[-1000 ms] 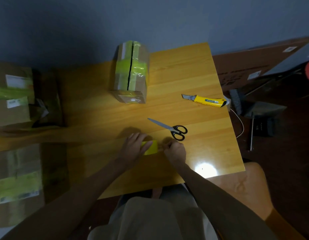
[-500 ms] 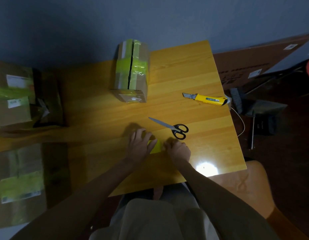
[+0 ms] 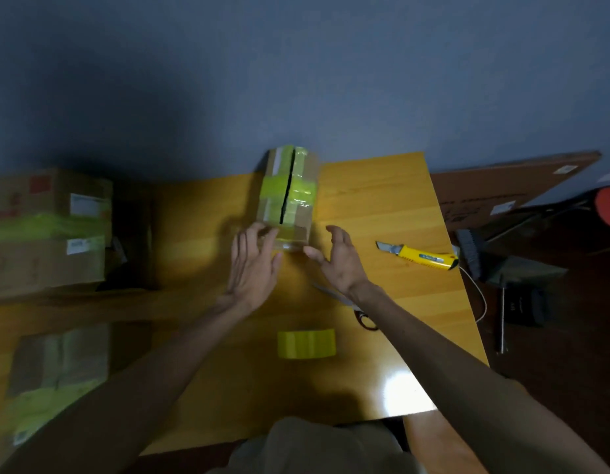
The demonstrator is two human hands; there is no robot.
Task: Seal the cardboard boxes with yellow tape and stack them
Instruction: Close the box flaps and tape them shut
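Note:
A small cardboard box (image 3: 290, 193) with yellow tape bands and a dark slit along its top stands at the far middle of the wooden table (image 3: 382, 206). My left hand (image 3: 254, 265) is spread with straight fingers, its fingertips touching the box's near left corner. My right hand (image 3: 341, 260) hovers open just right of the box's near end, thumb close to it. A cut strip of yellow tape (image 3: 306, 343) lies flat on the table nearer to me, between my forearms.
Scissors (image 3: 360, 311) lie partly under my right forearm. A yellow utility knife (image 3: 421, 257) lies at the table's right edge. Two taped boxes (image 3: 47, 230) are stacked at the left, another taped box (image 3: 54, 374) nearer left. Flat cardboard (image 3: 508, 186) and clutter lie on the right floor.
Both hands let go of the yellow tape strip, which now lies on the table, and reached forward to the small box. The camera view shifted upward.

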